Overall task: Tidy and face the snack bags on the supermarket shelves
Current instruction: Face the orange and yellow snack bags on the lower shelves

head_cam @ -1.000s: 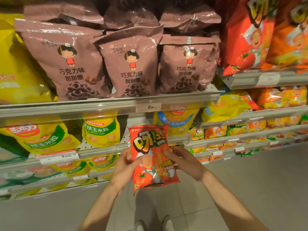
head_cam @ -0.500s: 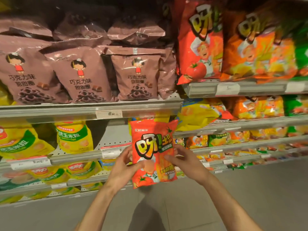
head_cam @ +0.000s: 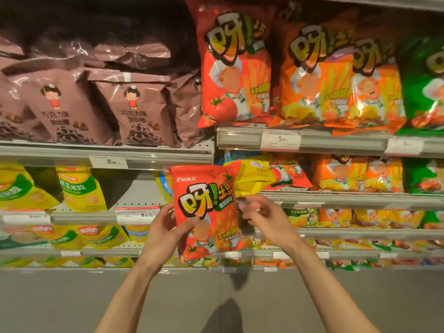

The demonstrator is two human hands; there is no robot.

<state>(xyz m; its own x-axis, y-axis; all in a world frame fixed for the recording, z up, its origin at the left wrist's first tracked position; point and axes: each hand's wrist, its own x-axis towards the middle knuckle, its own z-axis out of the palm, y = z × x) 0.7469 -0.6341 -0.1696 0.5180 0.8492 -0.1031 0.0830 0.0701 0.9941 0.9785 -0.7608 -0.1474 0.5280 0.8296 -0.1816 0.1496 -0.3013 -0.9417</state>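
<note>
Left hand [head_cam: 165, 233] grips the small red bag [head_cam: 207, 212]; right hand [head_cam: 264, 218], loosely curled, holds nothing. Keep it front-out (logo upright) and lift it up-right toward matching red bags [head_cam: 236, 68].

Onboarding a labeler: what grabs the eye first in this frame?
The small red tomato snack bag held up at centre, gripped by the left hand, with the right hand beside it. Next, the large red bag of the same design, upper shelf, and the brown chocolate bags to its left.
</note>
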